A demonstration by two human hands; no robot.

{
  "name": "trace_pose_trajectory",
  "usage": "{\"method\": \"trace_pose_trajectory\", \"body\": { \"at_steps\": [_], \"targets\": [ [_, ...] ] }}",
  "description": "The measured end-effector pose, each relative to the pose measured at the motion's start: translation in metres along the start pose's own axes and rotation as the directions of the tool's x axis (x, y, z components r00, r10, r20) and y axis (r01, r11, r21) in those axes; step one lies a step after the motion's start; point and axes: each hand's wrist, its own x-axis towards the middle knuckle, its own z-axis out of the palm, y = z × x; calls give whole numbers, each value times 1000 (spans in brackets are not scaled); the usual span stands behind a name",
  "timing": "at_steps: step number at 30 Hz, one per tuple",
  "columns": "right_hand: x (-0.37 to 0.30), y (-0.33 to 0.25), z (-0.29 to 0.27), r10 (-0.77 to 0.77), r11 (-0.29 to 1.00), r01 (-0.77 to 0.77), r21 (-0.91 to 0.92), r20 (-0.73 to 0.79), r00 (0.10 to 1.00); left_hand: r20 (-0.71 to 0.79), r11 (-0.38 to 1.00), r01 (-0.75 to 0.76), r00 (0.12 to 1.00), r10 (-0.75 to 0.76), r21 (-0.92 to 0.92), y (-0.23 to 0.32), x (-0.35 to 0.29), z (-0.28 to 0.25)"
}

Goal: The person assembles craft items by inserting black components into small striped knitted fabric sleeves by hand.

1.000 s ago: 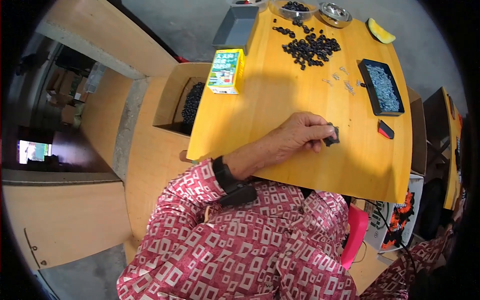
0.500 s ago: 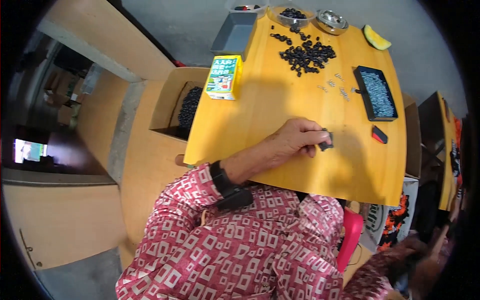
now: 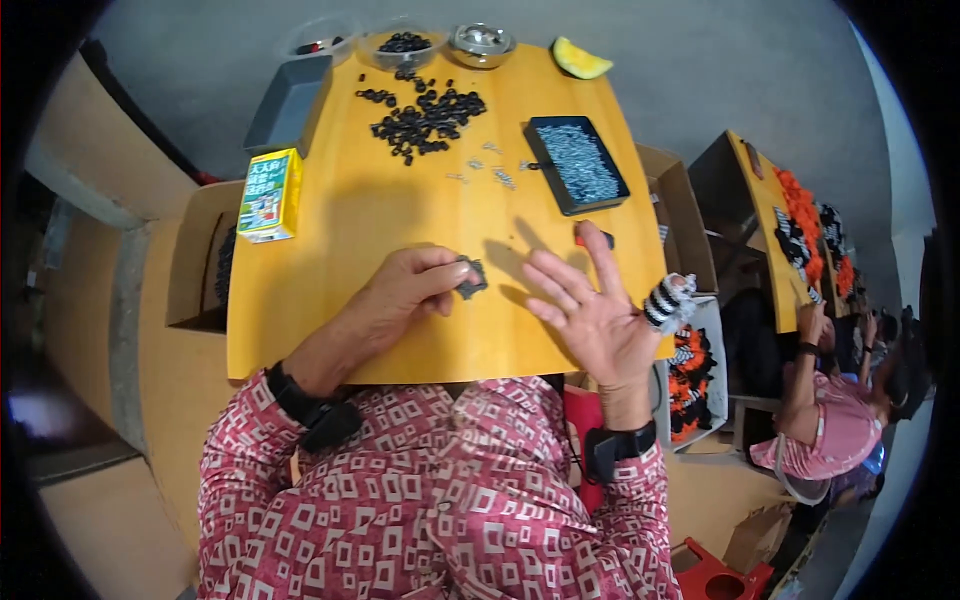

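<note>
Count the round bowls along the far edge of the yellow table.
3: a clear one with red bits at the far left, a middle one holding black parts, and a shiny metal one to its right.

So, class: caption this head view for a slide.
Left hand pinches a small dark part on the yellow table; right hand spread open.

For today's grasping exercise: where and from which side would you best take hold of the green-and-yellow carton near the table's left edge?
Grip the green-and-yellow carton across its two long sides, around the middle, coming down from above. It lies flat on the yellow table with its broad face up and bare table beside it, so fingers probably fit either side. The left hand is the nearer one, though it pinches a small dark part.
</note>
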Motion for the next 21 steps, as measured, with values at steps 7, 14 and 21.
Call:
{"method": "trace_pose_trajectory", "body": {
  "at_steps": [7, 14, 21],
  "targets": [
    [0, 1, 0, 33, 997, -35, 71, 28, 999, 13, 1000, 6, 1000, -6, 1, -2, 2, 0],
    [0, 3, -4, -38, 955, -17, -297, -180, 983, 29, 997, -35, 999, 34, 65, -5, 4, 0],
    [4, 26, 7, -45, 841, -170, -513, -380, 924, 124, 997, -33, 992, 23, 75, -10, 2, 3]
  ]
}}
